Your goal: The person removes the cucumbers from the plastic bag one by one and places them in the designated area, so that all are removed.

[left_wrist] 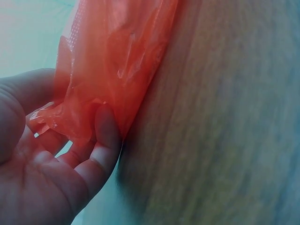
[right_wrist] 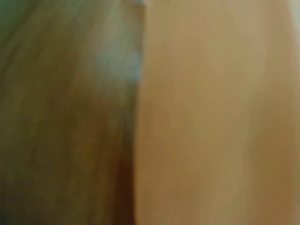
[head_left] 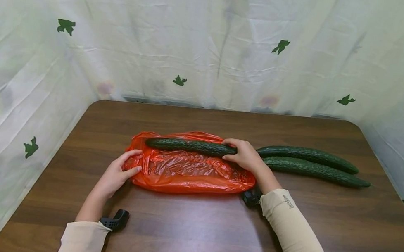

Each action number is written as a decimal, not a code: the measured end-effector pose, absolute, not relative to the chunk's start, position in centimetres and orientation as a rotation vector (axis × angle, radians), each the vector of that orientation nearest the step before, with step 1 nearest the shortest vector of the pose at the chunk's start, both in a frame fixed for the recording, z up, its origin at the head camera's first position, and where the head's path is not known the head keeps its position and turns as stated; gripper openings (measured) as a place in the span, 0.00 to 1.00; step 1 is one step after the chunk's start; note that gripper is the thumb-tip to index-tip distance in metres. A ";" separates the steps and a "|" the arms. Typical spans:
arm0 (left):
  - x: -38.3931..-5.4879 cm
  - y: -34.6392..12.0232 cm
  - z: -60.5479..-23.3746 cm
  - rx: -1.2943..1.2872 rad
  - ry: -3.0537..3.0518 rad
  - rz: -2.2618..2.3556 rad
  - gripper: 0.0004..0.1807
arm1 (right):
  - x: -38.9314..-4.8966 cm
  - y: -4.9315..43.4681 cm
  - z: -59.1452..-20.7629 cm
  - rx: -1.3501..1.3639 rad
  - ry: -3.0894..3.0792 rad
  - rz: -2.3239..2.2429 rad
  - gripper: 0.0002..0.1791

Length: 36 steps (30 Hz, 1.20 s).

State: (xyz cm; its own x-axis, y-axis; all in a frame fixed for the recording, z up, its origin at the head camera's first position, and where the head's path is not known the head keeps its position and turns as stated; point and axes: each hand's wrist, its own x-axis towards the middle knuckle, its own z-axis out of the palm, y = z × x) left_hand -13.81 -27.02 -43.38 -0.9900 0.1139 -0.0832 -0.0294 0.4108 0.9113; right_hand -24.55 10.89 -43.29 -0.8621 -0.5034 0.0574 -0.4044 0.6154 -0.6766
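Observation:
A red plastic bag [head_left: 184, 184] lies spread on the table with its opening facing up. One long dark green cucumber [head_left: 188, 145] rests along the far side inside the opening. My right hand [head_left: 245, 156] grips this cucumber near its right end, thumb and fingers on either side. At the bag's left end, my left hand [head_left: 116, 174] holds the plastic; the left wrist view shows fingers [left_wrist: 107, 129] curled about the crumpled red film [left_wrist: 112, 61]. The right wrist view is blurred and does not show the right hand's fingers.
Two more cucumbers, a farther one [head_left: 311, 155] and a nearer one [head_left: 316, 171], lie side by side right of the bag. The brown wooden table [head_left: 190, 232] ends at a pale curtain [head_left: 210, 52] behind it. A black wrist device [head_left: 116, 220] sits at my left wrist.

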 end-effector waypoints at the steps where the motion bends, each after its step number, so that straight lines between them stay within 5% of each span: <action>1: -13.8 -27.0 -43.4 0.079 2.524 1.638 0.28 | -24.5 10.9 -43.2 -0.765 2.699 -1.080 0.24; 13: -12.6 -25.5 -40.4 0.057 2.506 1.634 0.27 | -24.0 11.2 -42.2 -0.664 2.544 -1.205 0.23; 36: -13.7 -27.0 -43.1 0.081 2.495 1.685 0.29 | -23.2 11.7 -41.7 -0.550 2.395 -1.559 0.23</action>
State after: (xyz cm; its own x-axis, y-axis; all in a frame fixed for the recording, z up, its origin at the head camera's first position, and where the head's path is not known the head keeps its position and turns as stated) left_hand -13.72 -27.01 -43.08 -0.9901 0.1171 -0.0773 -0.0279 0.3753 0.9265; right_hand -23.22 11.67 -41.74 -0.9027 -0.4301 0.0109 -0.1840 0.3630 -0.9134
